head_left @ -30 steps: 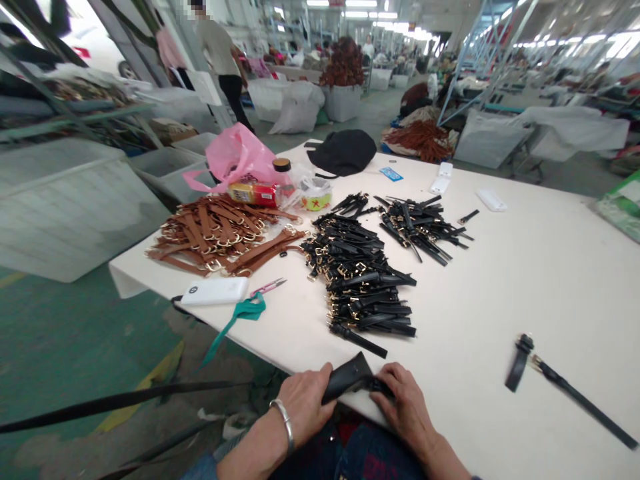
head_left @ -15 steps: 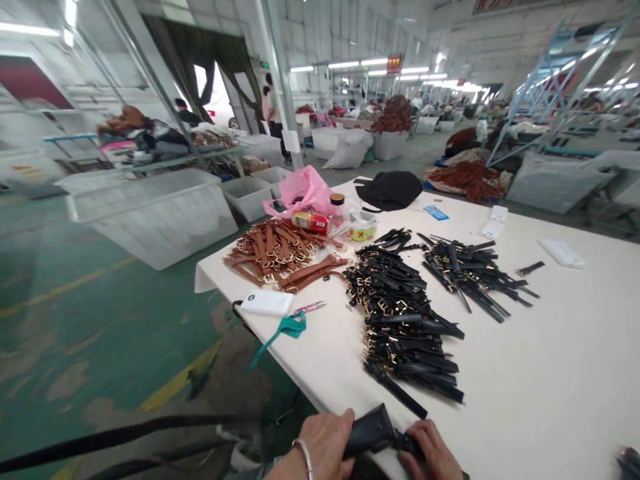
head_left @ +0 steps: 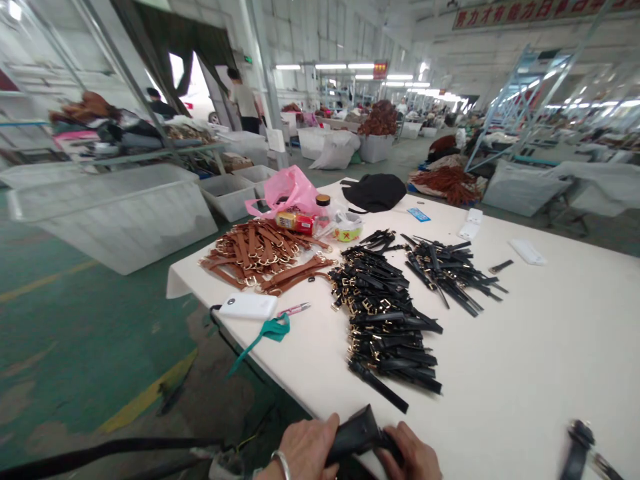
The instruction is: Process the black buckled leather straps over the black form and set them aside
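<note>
At the table's near edge my left hand (head_left: pixel 305 450) and my right hand (head_left: pixel 413 457) both grip one black strap (head_left: pixel 356 433), fingers wrapped round it. Its long tail (head_left: pixel 100 457) trails off to the left above the floor. Just beyond my hands lies a big pile of black buckled straps (head_left: pixel 385 320). A smaller black pile (head_left: pixel 447 270) sits further back. A heap of brown straps (head_left: pixel 260 253) covers the table's left corner.
On the white table (head_left: pixel 525 347) lie a white power bank (head_left: pixel 249 306), pink-handled snips (head_left: pixel 294 309), a teal ribbon (head_left: pixel 267 331), a pink bag (head_left: pixel 290 190), a black cap (head_left: pixel 375 192) and another black strap (head_left: pixel 580 450) at the right. White bins (head_left: pixel 115 213) stand on the left.
The view has tilted up and swung since a second ago, so my hands sit lower in frame. Both hands keep their grip on the black strap.
</note>
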`<action>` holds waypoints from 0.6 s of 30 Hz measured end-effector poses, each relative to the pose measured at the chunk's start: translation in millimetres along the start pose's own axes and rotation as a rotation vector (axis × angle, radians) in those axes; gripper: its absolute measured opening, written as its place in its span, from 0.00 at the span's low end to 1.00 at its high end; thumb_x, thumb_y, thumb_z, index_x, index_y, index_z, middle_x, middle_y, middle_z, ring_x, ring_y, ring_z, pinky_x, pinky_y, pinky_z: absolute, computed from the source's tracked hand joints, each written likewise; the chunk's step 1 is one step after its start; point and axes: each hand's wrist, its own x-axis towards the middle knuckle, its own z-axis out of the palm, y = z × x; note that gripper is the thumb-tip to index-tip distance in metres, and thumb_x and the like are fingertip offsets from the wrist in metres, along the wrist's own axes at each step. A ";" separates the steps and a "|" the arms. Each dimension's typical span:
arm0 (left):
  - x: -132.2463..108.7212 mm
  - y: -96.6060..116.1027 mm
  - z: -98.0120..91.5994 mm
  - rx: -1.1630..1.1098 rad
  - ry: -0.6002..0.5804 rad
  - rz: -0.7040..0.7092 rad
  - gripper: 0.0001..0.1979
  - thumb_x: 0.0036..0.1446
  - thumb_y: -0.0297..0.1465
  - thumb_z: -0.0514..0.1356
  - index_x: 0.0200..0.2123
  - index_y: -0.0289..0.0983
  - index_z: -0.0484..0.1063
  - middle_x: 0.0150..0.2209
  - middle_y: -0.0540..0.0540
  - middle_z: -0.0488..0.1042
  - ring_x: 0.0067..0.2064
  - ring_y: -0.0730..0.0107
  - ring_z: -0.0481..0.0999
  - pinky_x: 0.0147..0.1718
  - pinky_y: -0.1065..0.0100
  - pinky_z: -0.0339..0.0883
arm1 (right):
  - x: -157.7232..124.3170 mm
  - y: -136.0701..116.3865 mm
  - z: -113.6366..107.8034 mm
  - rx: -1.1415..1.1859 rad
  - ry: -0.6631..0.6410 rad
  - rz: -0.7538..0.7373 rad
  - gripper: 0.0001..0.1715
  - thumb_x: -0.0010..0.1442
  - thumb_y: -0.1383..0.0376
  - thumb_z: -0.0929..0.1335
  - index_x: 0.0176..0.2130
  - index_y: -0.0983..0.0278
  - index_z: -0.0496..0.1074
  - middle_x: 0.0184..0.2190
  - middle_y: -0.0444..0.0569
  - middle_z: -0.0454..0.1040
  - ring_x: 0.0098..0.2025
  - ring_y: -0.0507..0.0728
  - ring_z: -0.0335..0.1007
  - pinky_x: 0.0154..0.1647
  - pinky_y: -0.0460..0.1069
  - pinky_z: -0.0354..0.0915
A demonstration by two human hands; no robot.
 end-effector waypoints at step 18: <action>-7.9 1.3 0.0 -0.045 0.091 -0.095 0.25 0.50 0.34 0.52 0.53 0.41 0.58 0.45 0.44 0.71 0.46 0.58 0.69 0.46 0.59 0.61 | -18.1 4.4 -38.2 0.016 0.010 0.093 0.13 0.54 0.56 0.65 0.40 0.55 0.69 0.29 0.45 0.71 0.28 0.55 0.71 0.26 0.47 0.69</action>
